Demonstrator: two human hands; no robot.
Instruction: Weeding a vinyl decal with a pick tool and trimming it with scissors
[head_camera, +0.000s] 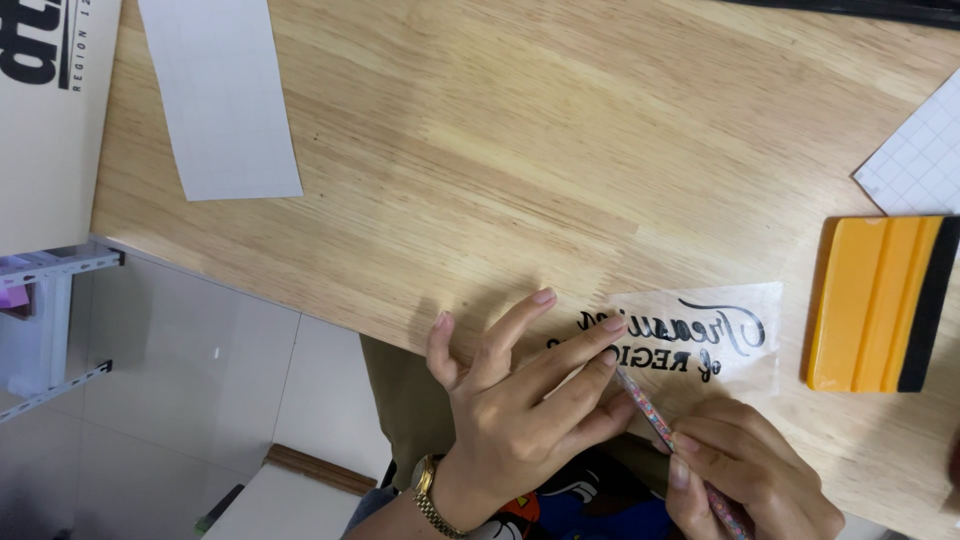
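Wooden tabletop (520, 150) over tiled floor (200, 370); left hand (520, 400) spread flat on decal (700, 340), right (745, 470) gripping pen (660, 425).

A gold link wristwatch (432, 497) circles the bare left wrist.

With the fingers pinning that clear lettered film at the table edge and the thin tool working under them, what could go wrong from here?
1. The thin speckled tool in the right hand points at the left hand's fingertips; a slip could jab them or scratch the black lettering.
2. The clear film lies at the wooden table edge, pinned only by the left hand; it may shift or crease.
3. The orange squeegee lies close by; an elbow could knock it.
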